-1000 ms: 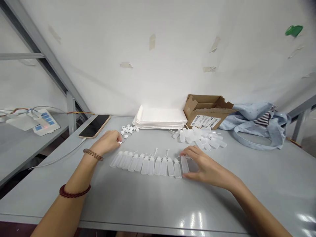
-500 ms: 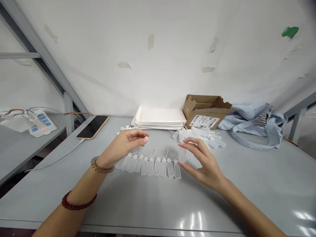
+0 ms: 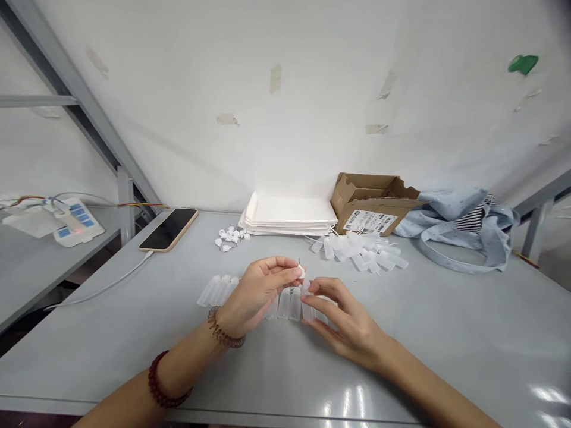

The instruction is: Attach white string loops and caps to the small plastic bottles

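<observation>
Between the thumb and fingertips of my left hand point(image 3: 263, 288) is a small white needle-tip cap point(image 3: 301, 272), its thin needle pointing up. My right hand point(image 3: 345, 318) grips a translucent plastic squeeze bottle point(image 3: 307, 306) upright, its neck just below the cap. Whether cap and neck touch, I cannot tell. Behind my hands lies a row of similar bottles point(image 3: 214, 291), partly covered by them. A loose heap of more bottles point(image 3: 363, 249) sits beyond my right hand. Several white caps point(image 3: 229, 236) are gathered beyond my left hand.
White padded envelopes point(image 3: 289, 214) are stacked against the wall, beside an open cardboard box point(image 3: 372, 205). Light blue fabric point(image 3: 464, 229) with a strap lies at the right. A phone point(image 3: 168, 230) on a charging cable rests at the left, near a white device point(image 3: 78, 223).
My left hand has moved right and down with the cap, toward the bottle. My right hand has shifted down and left with the bottle. The two hands are now close together.
</observation>
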Demonstrator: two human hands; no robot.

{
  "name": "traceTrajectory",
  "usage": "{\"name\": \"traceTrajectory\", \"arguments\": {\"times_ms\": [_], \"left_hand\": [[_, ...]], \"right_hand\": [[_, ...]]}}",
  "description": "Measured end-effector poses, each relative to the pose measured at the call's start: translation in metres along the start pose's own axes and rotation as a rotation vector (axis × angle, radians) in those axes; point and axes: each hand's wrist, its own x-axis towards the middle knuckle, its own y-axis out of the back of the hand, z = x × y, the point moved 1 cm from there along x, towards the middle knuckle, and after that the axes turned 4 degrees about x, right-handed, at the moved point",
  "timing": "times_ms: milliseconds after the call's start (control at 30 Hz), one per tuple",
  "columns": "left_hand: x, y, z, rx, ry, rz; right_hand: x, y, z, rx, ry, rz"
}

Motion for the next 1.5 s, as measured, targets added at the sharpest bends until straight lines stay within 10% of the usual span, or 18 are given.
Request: {"name": "traceTrajectory", "arguments": {"times_ms": [967, 1333, 1500], "left_hand": [[-0.008, -0.006, -0.007, 0.122, -0.033, 0.065], [-0.009, -0.004, -0.007, 0.246, -0.153, -0.026], [-0.009, -0.005, -0.005, 0.23, -0.187, -0.078]], "right_hand": [[-0.002, 0.002, 0.001, -0.39, 0.193, 0.072], [0.001, 0.002, -0.004, -0.14, 0.011, 0.124], [0.006, 0.004, -0.009, 0.547, -0.397, 0.141]]}}
